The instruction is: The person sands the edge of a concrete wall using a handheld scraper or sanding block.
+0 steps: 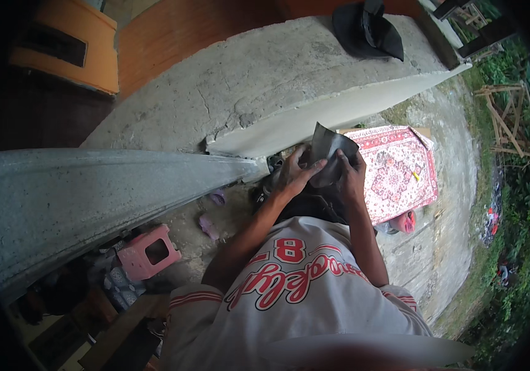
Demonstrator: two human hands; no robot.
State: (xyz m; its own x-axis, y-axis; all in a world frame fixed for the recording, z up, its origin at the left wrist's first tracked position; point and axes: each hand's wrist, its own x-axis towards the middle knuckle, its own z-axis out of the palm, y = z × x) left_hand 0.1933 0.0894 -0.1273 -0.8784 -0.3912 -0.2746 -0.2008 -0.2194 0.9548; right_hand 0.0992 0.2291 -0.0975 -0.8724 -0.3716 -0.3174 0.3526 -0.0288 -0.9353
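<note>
Between my two hands is a dark grey, flexible sheet (pixel 327 150) that looks like sandpaper. It is bent, with a pale worn patch near its middle and its upper corner pointing up. My left hand (pixel 295 175) grips the left edge, thumb across the near face. On the opposite side, my right hand (pixel 352 175) pinches the sheet with the thumb on its face and the fingers behind. Grey dust marks the fingers of my left hand. Both hands are in front of my dark-clothed lap (pixel 313 204), and they partly cover the sheet's lower part.
A concrete ledge (pixel 265 79) carries a black cap (pixel 369 32). Right of my hands lies a red-and-white patterned rug (pixel 394 176) with a small yellow object (pixel 416 176). A grey pillar (pixel 107 185), pink plastic stool (pixel 150 252) and purple clogs (pixel 208 227) are left.
</note>
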